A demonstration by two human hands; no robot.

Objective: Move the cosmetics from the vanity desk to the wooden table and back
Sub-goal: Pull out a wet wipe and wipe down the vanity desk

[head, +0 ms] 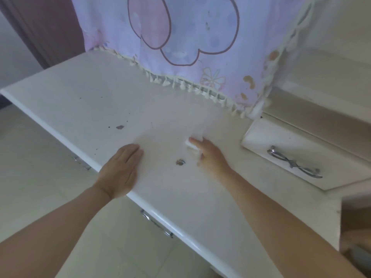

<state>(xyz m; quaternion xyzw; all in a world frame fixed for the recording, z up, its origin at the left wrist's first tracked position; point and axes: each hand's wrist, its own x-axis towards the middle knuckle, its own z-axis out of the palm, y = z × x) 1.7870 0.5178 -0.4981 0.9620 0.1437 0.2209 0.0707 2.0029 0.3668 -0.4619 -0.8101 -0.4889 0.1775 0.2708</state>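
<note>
White against white, the small rounded cosmetic container (pixel 189 143) sits on the glossy white vanity desk (pixel 80 93), right of centre and toward the near edge. Your right hand (pixel 208 155) curls its fingers over it, though blur hides the exact grip. Your left hand (pixel 122 167) lies flat, fingers straight. Expect it to be light, rigid and slick, so pinch its sides.

**A:** Lighting's soft and even, pretty washed out. The glossy white vanity desk top (pixel 90 93) only picks up a thin glare streak along its rounded front edge, and shadows are barely there.

**B:** Yeah, and the right hand (pixel 208 155) is smeared with motion blur, same for the small white object (pixel 189 142) at its fingertips. Wide-angle lens bends the desk edge; the corners go soft.
</note>
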